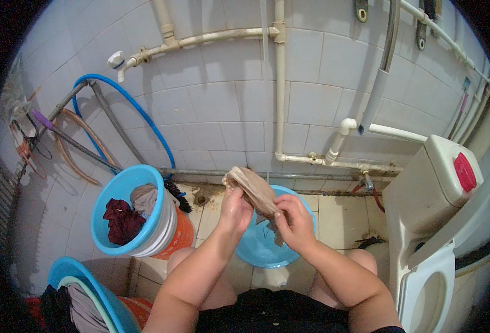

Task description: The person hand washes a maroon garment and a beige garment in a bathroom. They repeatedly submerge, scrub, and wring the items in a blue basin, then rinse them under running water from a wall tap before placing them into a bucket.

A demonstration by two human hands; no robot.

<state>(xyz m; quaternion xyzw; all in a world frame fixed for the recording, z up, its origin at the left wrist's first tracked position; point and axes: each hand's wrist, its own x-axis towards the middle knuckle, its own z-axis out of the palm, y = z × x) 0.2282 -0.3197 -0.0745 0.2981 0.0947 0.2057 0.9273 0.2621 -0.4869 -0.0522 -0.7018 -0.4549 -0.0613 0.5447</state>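
The left hand (235,212) and right hand (296,222), fingers closed on a beige cloth (256,191), hold it above a basin (267,254). A tub (136,176) (2 other cloths (121,222) inside) stands to the basin's left.

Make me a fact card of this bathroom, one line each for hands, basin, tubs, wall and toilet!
Left hand: grips beige cloth
Right hand: grips the same cloth
Basin: blue basin on the floor, partly hidden
Tubs: blue tub with dark red garment; second blue tub, lower left
Wall: white tap
Toilet: white toilet, right side
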